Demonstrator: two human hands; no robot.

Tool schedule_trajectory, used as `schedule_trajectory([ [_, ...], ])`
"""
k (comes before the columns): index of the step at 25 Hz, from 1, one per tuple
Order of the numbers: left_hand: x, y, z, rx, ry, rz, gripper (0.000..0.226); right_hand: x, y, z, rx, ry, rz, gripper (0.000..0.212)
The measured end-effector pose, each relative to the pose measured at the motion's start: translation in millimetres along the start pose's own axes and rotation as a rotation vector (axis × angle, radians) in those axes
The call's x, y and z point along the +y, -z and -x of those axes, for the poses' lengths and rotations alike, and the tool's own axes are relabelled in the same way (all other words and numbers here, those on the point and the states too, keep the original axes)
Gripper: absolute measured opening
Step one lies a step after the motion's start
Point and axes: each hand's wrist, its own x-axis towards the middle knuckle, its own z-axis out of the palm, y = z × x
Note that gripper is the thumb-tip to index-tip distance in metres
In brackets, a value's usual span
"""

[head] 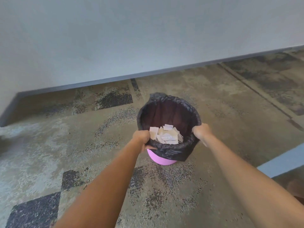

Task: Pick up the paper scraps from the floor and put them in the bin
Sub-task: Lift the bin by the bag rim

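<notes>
Both the left hand [142, 136] and right hand [201, 131] gripped the liner-wrapped rim of the bin [162, 159], scraps [166, 136] inside; tilting it risked spilling them onto the carpet [98, 153].

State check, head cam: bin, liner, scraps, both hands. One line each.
bin: pink, upright on the carpet, open top, lined.
bin liner: black, folded over the rim, gripped on both sides.
paper scraps: piled inside the bin; none seen on the visible floor.
left hand: grips the liner at the left rim.
right hand: grips the liner at the right rim.
</notes>
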Motion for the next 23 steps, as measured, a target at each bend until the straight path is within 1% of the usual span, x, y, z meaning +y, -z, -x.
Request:
schedule_trajectory([
  [2,-1.1,6.8,7.2,0.071,0.001,0.026,0.033,-7.9,1.4,18.6,0.026,-0.002,0.053,0.021],
  [4,-5.6,15.5,17.7,0.101,0.012,0.053,0.037,-14.8,4.8,38.8,0.015,-0.021,0.06,0.014],
  [6,-7.0,25.2,35.4,0.122,0.033,0.08,0.031,-21.0,8.0,58.0,0.003,-0.011,0.086,0.014],
  [9,11.4,40.7,67.7,0.17,0.057,0.076,0.015,-40.8,15.5,81.5,0.0,0.0,0.113,0.013],
  [13,50.9,67.0,121.4,0.238,0.108,0.076,0.017,-94.7,32.8,117.1,-0.052,-0.001,0.173,0.015],
  [17,96.2,91.0,168.6,0.296,0.128,0.065,0.02,-155.8,49.7,149.5,-0.091,0.063,0.217,0.016],
  [20,130.2,112.1,208.7,0.35,0.173,0.089,0.024,-197.9,59.0,175.6,-0.161,0.085,0.241,0.019],
  [23,152.4,139.7,232.9,0.416,0.199,0.133,0.028,-244.7,52.7,195.1,-0.259,0.125,0.266,0.016],
])
